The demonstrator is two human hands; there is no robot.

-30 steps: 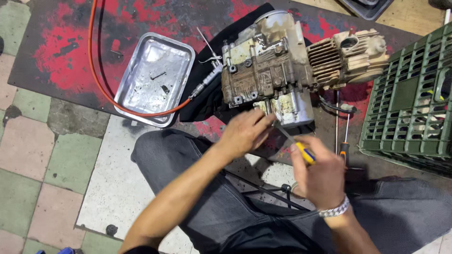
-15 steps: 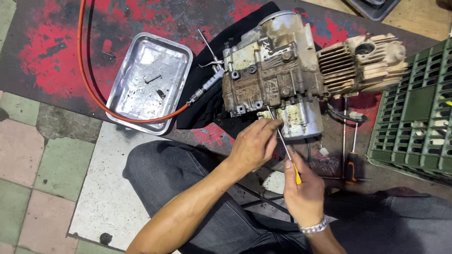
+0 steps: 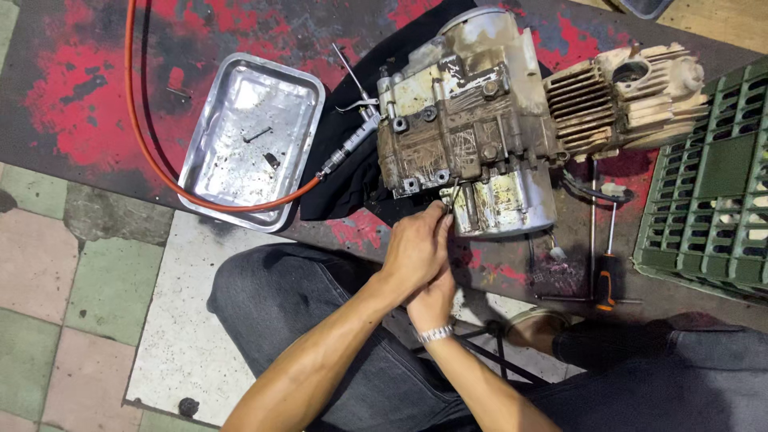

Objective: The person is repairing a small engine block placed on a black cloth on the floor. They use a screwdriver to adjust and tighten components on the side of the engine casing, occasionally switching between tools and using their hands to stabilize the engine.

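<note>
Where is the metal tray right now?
In the head view, the metal tray lies upper left on the red-stained mat, left of the engine, with the orange hose curving round its near corner.

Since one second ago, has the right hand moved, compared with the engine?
Yes. The right hand has moved up toward the engine; it now lies under the left hand at the engine's lower edge, where before it was apart, lower right.

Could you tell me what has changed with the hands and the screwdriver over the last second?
The right hand moved up from near the lap and now sits under the left hand, both against the engine. The yellow-handled screwdriver, plain to see earlier, is now hidden apart from a thin shaft at the engine. The metal tray and orange hose stayed put.
</note>
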